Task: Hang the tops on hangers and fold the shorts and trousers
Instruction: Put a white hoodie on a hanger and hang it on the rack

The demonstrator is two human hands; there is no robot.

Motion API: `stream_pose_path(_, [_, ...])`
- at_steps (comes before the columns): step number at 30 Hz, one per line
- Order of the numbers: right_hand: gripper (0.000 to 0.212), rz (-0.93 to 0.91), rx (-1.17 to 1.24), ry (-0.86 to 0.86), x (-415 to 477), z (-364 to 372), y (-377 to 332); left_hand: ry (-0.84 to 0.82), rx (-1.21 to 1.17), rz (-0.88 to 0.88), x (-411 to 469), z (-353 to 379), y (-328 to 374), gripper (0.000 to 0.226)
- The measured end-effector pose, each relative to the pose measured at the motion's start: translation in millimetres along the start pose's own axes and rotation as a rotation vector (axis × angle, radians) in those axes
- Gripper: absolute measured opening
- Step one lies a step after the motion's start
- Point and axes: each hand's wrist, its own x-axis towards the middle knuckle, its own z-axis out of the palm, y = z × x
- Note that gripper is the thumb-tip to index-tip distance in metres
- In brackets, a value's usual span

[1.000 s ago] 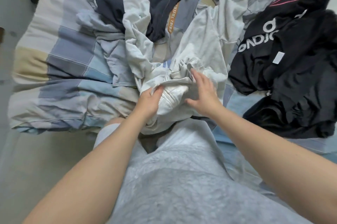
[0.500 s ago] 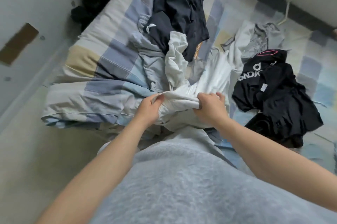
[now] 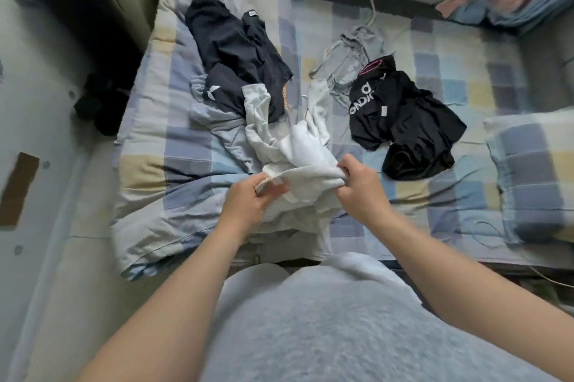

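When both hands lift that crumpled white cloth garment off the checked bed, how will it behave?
Probably floppy: the crumpled white cloth garment bunches and sags between the left hand and right hand gripping its edge. Likely light, since finger grips alone hold it up. Its far end seems to lie over the dark navy top, so it may drag that along.

Crumpled garments, none folded.
The white garment (image 3: 306,151) is held up at its near edge; the navy top (image 3: 236,58) lies behind it, the black printed top (image 3: 403,108) to the right, the grey garment (image 3: 348,61) touching that.
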Motion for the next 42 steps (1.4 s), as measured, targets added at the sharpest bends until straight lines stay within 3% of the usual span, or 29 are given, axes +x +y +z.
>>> stream_pose_path(3, [0.034,0.106,0.059,0.053,-14.7,-1.3,2.9,-0.068,0.121,0.098,23.2,-5.4,8.0,0.052])
stream_pose_path(5, [0.026,0.165,0.083,0.041,-24.8,5.8,13.6,-0.111,0.199,0.134,38.8,-1.8,5.1,0.047])
stream_pose_path(9, [0.025,0.22,0.082,0.075,-46.5,13.0,13.1,-0.118,0.288,0.175,40.9,6.6,8.6,0.058])
stream_pose_path(15, [0.013,0.153,0.025,0.232,-67.6,-2.9,6.0,-0.154,0.175,0.257,13.7,25.3,23.5,0.013])
stream_pose_path(23, [0.032,0.196,0.281,0.302,-96.0,-59.7,16.8,-0.285,-0.011,0.288,-1.5,54.6,64.4,0.017])
stream_pose_path(27, [0.018,0.128,0.41,0.31,-108.9,-100.7,14.3,-0.278,-0.098,0.362,5.7,62.2,106.8,0.009])
stream_pose_path(29, [0.02,0.1,0.449,0.327,-114.6,-116.3,11.9,-0.297,-0.105,0.413,4.7,65.0,127.3,0.014])
stream_pose_path(33, [0.016,0.075,0.538,0.345,-121.4,-145.0,8.5,-0.374,-0.024,0.511,-8.4,75.9,162.5,0.051])
stream_pose_path(36, [0.012,0.048,0.581,0.357,-124.5,-164.7,8.1,-0.376,0.121,0.624,-21.3,94.9,184.3,0.057])
stream_pose_path(39, [0.012,-0.021,0.567,0.326,-125.6,-184.7,15.9,-0.321,0.142,0.647,-29.3,118.1,198.7,0.033])
stream_pose_path(41, [0.016,-0.059,0.569,0.289,-123.6,-196.9,30.6,-0.242,0.044,0.637,-31.9,133.8,207.1,0.011])
stream_pose_path(42, [0.019,-0.074,0.575,0.273,-121.8,-202.7,41.0,-0.197,0.003,0.635,-32.9,141.9,212.0,0.011])
